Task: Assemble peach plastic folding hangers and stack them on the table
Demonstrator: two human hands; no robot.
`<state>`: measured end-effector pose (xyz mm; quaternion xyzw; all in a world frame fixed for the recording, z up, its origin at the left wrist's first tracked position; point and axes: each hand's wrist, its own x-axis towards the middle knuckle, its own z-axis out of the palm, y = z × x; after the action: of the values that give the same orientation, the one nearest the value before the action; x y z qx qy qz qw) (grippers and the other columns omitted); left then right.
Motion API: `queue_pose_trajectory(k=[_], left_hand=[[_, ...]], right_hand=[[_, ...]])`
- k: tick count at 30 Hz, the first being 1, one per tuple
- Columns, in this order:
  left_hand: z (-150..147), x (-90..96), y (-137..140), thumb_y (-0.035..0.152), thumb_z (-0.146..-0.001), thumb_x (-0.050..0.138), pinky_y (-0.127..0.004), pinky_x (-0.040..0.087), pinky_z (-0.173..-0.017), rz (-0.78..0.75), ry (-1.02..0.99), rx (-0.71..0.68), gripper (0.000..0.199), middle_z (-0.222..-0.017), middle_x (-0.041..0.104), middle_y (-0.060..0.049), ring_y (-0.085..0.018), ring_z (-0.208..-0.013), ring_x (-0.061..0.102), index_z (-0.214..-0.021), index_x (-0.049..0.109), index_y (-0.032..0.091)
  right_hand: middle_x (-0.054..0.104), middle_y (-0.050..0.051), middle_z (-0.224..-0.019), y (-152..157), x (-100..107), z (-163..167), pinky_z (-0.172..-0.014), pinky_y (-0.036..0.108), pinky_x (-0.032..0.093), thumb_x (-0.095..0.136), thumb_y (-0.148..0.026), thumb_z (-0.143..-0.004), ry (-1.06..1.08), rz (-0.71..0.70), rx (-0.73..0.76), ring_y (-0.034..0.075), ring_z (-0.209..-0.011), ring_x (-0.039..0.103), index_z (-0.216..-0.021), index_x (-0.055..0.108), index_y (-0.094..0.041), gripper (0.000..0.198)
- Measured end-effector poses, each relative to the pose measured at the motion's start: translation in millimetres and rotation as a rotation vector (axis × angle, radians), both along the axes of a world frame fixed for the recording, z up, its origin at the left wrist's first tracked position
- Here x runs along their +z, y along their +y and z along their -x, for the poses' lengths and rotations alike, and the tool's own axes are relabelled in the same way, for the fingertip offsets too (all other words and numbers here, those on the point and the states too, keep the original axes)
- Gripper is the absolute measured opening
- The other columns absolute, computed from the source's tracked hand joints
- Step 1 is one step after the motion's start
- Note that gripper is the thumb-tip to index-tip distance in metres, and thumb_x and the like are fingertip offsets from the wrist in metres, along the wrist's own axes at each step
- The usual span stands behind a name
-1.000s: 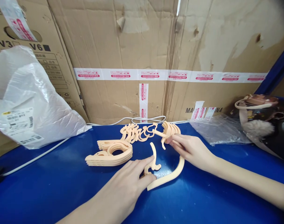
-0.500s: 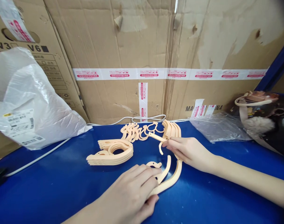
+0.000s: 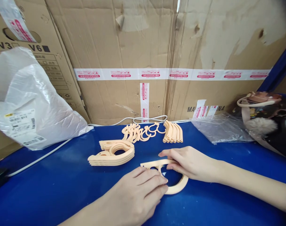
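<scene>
A cream plastic folding hanger lies on the blue tabletop between my two hands, its arms bent round into a loop. My left hand covers the near left part of it, fingers closed over the pieces, so its hook is mostly hidden. On the right, my right hand pinches the hanger's upper arm between thumb and fingers. To the left sits a neat stack of folded cream hangers. Behind them lie several loose hooks and a row of hanger arms.
A white padded parcel bag stands at the left, above a white cable. Large cardboard boxes wall off the back. At the right lie a clear plastic bag and a dark bag with a pompom.
My right hand has moved down and swung the hanger's raised arm inward, closing the loop. My left hand stays on the hanger, shifted slightly.
</scene>
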<state>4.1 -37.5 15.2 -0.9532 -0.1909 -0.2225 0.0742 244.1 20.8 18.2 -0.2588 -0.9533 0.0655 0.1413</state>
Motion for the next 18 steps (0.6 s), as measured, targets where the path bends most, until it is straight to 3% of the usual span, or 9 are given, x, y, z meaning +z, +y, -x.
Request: queue_pose_trajectory(k=[2, 5, 7, 11, 18], left_hand=[[0, 0.8, 1, 0.013, -0.093, 0.047, -0.034, 0.048, -0.091, -0.025, 0.021, 0.014, 0.022, -0.117, 0.066, -0.007, -0.021, -0.111, 0.058, -0.111, 0.061, 0.016], [0, 3.9, 0, 0.02, -0.093, 0.049, -0.037, 0.046, -0.094, 0.048, 0.058, 0.065, 0.033, -0.126, 0.061, -0.009, -0.024, -0.117, 0.054, -0.126, 0.052, 0.016], [0, 4.8, -2, 0.019, -0.092, 0.049, -0.037, 0.045, -0.093, 0.1, 0.053, 0.072, 0.04, -0.122, 0.063, -0.008, -0.022, -0.111, 0.057, -0.132, 0.046, 0.014], [-1, 1.9, -3, 0.012, -0.092, 0.046, -0.036, 0.043, -0.09, 0.094, 0.034, 0.047, 0.033, -0.108, 0.068, -0.007, -0.02, -0.099, 0.061, -0.123, 0.053, 0.014], [-2, 5.5, -7, 0.005, -0.085, 0.047, -0.032, 0.043, -0.088, 0.16, 0.109, 0.026, 0.037, -0.106, 0.067, -0.006, -0.02, -0.099, 0.058, -0.12, 0.055, 0.017]], right_hand=[[0.066, 0.004, -0.09, -2, -1, 1, -0.066, 0.024, 0.047, 0.039, -0.029, -0.099, 0.027, 0.053, 0.047, 0.014, -0.075, 0.063, -0.14, 0.031, -0.019, 0.043], [0.063, -0.001, -0.082, -7, 0, 4, -0.062, 0.021, 0.045, 0.044, -0.03, -0.098, 0.069, 0.168, 0.1, 0.012, -0.069, 0.059, -0.147, 0.02, -0.02, 0.055], [0.062, -0.002, -0.079, -8, 2, 6, -0.061, 0.02, 0.043, 0.043, -0.03, -0.098, 0.088, 0.23, 0.091, 0.01, -0.064, 0.057, -0.145, 0.027, -0.019, 0.05], [0.066, -0.001, -0.075, -4, 4, 8, -0.059, 0.019, 0.042, 0.035, -0.027, -0.1, 0.122, 0.294, -0.011, 0.009, -0.059, 0.058, -0.127, 0.053, -0.019, 0.033], [0.071, 0.002, -0.092, 3, -4, 15, -0.066, 0.022, 0.046, 0.048, -0.037, -0.096, 0.117, 0.198, -0.073, 0.013, -0.074, 0.065, -0.115, 0.064, -0.022, 0.029]])
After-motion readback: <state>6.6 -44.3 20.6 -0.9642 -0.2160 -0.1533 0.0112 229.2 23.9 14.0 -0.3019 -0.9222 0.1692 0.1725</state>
